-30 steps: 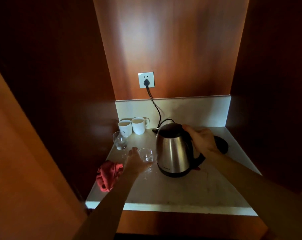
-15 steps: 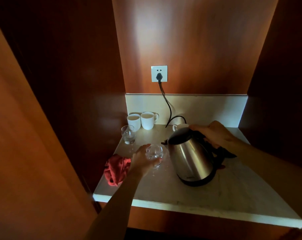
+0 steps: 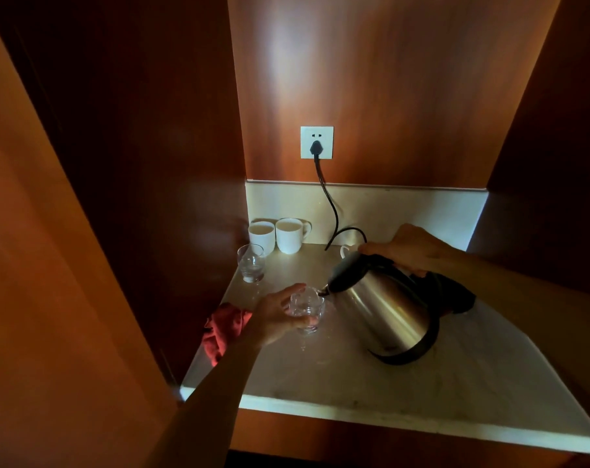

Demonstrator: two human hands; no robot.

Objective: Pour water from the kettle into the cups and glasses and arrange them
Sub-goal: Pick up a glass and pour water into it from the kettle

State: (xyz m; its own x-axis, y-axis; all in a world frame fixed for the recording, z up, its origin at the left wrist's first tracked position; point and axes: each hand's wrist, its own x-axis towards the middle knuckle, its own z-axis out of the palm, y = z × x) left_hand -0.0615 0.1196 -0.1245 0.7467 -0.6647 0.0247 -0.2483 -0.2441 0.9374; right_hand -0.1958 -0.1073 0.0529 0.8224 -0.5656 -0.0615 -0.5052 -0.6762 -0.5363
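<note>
Two hands: both busy, one vessel each.
Left hand (image 3: 275,315): fingers (image 3: 295,292) wrapped round near glass (image 3: 306,310), clamped on its left side; glass base seems on bench (image 3: 354,376), can't tell for sure.
Right hand (image 3: 412,246): closed on kettle (image 3: 385,309) handle at top rear; fingertips hidden under grip.
Key relation: spout (image 3: 322,292) at glass rim, right side, touching or just above, can't tell which. Kettle long axis tilted, top leaning left toward glass, base lifted off bench to the right.
Water: none seen leaving spout; too dark and small to judge fill.
Next move (est.): more tilt about spout, glass held fixed by left; spout must stay over rim, not outside it.
Other vessels: far glass (image 3: 251,263) at left rear, some water in it; two white cups (image 3: 276,234) behind it at back wall, touching or nearly; third cup (image 3: 346,251) partly hidden behind kettle lid.
Room: open bench in front and right of kettle; front edge near, well apart from glass.
Obstacles: red cloth (image 3: 224,327) just beside left wrist at left edge; cord (image 3: 330,211) hangs from socket (image 3: 316,142) behind kettle, clear of pour line.
Risk (est.): spill onto bench if rim slips off spout.
</note>
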